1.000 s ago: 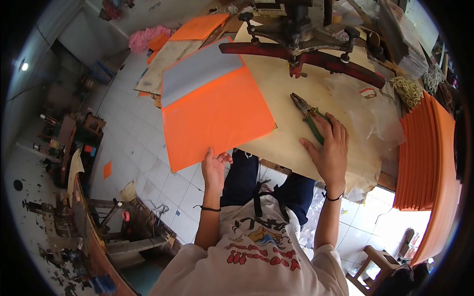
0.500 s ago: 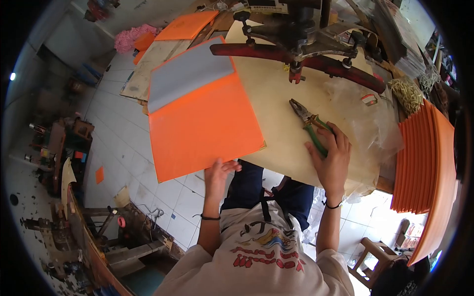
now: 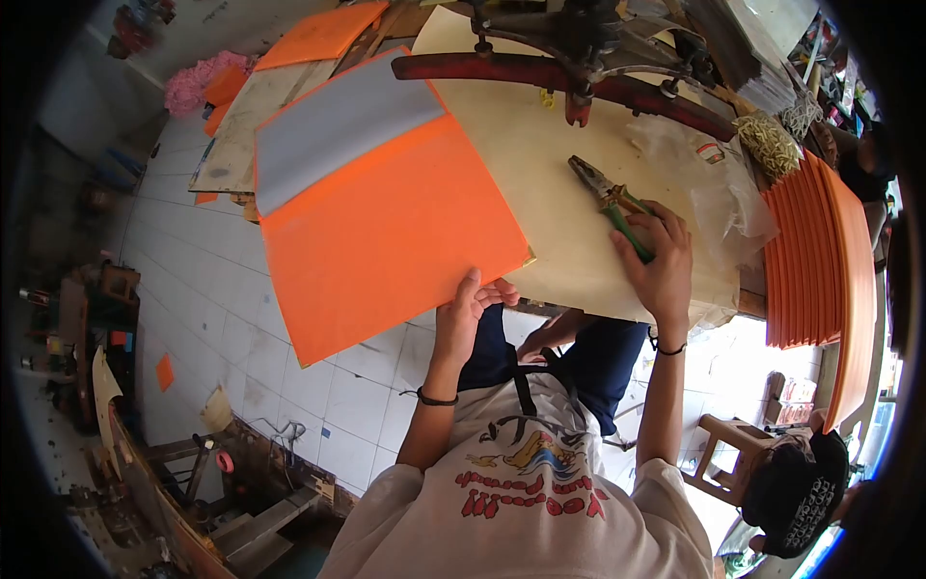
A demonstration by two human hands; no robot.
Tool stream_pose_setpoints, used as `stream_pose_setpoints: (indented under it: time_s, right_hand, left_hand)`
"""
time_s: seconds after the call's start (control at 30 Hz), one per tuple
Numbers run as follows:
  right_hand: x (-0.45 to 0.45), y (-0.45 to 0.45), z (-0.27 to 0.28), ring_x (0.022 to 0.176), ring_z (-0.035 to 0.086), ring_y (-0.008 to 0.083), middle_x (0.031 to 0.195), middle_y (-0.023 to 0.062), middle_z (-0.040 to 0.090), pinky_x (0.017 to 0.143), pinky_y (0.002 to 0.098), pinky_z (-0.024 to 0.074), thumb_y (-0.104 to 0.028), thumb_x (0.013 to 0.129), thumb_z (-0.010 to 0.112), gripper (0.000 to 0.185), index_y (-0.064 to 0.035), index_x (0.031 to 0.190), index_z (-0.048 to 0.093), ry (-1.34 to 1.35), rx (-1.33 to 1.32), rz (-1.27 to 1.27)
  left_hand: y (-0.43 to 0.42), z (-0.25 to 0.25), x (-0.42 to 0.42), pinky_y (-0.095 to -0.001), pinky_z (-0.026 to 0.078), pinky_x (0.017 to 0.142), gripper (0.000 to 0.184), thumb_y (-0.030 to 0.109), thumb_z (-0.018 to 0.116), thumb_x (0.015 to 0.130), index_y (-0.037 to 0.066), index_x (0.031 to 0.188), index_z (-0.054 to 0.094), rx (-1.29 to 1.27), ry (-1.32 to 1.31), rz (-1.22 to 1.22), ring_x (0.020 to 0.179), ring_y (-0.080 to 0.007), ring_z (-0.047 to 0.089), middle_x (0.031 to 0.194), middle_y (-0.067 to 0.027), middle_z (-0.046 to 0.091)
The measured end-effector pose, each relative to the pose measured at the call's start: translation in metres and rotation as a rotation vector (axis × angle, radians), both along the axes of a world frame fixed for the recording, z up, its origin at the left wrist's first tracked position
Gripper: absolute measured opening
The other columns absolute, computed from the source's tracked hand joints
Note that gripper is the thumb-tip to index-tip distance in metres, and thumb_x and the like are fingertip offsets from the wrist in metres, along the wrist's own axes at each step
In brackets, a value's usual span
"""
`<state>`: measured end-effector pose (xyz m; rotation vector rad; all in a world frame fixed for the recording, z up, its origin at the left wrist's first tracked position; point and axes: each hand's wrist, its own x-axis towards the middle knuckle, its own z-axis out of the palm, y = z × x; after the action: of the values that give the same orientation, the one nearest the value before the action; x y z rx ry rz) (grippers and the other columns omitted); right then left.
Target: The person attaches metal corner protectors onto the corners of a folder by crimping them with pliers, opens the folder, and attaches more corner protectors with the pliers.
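An open orange folder point(image 3: 386, 232) with a grey inner panel lies slanted over the table's left side, its near part sticking out past the edge. My left hand point(image 3: 468, 311) pinches its near edge, thumb on top and fingers below. In my right hand point(image 3: 666, 265) are pliers point(image 3: 600, 187) with green handles, fingers curled round the handles and jaws pointing away from me. The pliers are over the cream sheet point(image 3: 540, 203) that covers the table. Beyond them sits a dark machine's curved red bar point(image 3: 482, 68).
Clear plastic point(image 3: 743, 222) lies on the right of the table, near a heap of small pale pieces point(image 3: 769, 145). Stacked orange folders point(image 3: 801, 261) stand at the right edge. A person in a black cap point(image 3: 796, 492) is at lower right, by a wooden stool point(image 3: 723, 449).
The view has shifted. My left hand has moved right along the folder's near edge, and its thumb now rests on top. My right hand has closed more around the pliers.
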<state>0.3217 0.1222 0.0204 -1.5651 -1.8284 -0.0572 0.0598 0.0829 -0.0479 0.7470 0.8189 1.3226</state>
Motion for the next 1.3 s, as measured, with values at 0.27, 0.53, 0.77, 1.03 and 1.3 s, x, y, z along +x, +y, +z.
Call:
stream_pose_setpoints:
  time_s: [0.27,0.53,0.77,1.03,1.3]
  right_hand:
    - [-0.002,0.001,0.001,0.108,0.057,0.0333,0.116,0.0141,0.063,0.092,0.0433,0.0439,-0.018,0.076,0.078,0.025,-0.0044,0.095,0.069,-0.002,-0.013,0.01]
    - [0.001,0.003,0.002,0.108,0.057,0.0351,0.118,0.0162,0.062,0.092,0.0435,0.0455,-0.015,0.076,0.078,0.023,-0.0024,0.092,0.067,-0.017,-0.038,0.011]
    - [-0.001,0.004,-0.001,0.11,0.056,0.0365,0.12,0.0175,0.062,0.093,0.0449,0.0445,-0.015,0.078,0.077,0.022,-0.0006,0.088,0.064,-0.014,-0.068,0.004]
    - [0.003,0.002,-0.002,0.109,0.055,0.0385,0.12,0.0186,0.06,0.094,0.0452,0.0429,-0.016,0.083,0.072,0.023,0.0001,0.096,0.061,-0.066,-0.08,0.001]
    - [0.005,-0.067,0.004,0.107,0.058,0.0263,0.113,0.0213,0.059,0.087,0.0394,0.0454,-0.041,0.095,0.059,0.05,0.0077,0.107,0.059,1.066,-0.359,0.095]
  left_hand:
    - [-0.017,-0.015,-0.013,-0.0447,0.053,0.086,0.05,0.038,0.038,0.102,-0.006,0.116,0.057,-0.004,0.001,-0.11,0.09,-0.031,0.068,0.098,-0.0202,0.068]
    - [-0.008,0.0,-0.013,-0.0477,0.046,0.099,0.056,0.037,0.039,0.099,-0.009,0.129,0.048,-0.097,-0.33,-0.316,0.112,-0.038,0.061,0.123,-0.0276,0.06]
    - [-0.012,-0.001,-0.015,-0.0473,0.046,0.098,0.044,0.026,0.043,0.1,-0.007,0.128,0.047,-0.111,-0.391,-0.278,0.115,-0.0364,0.058,0.125,-0.0259,0.058]
    - [-0.009,-0.015,-0.025,-0.0462,0.047,0.094,0.04,0.025,0.042,0.1,-0.006,0.124,0.052,-0.034,-0.291,-0.309,0.108,-0.0323,0.06,0.12,-0.0234,0.06]
    - [-0.005,-0.002,-0.016,-0.0448,0.049,0.096,0.042,0.027,0.045,0.101,-0.008,0.122,0.054,-0.011,-0.357,-0.284,0.109,-0.0318,0.063,0.112,-0.0212,0.064]
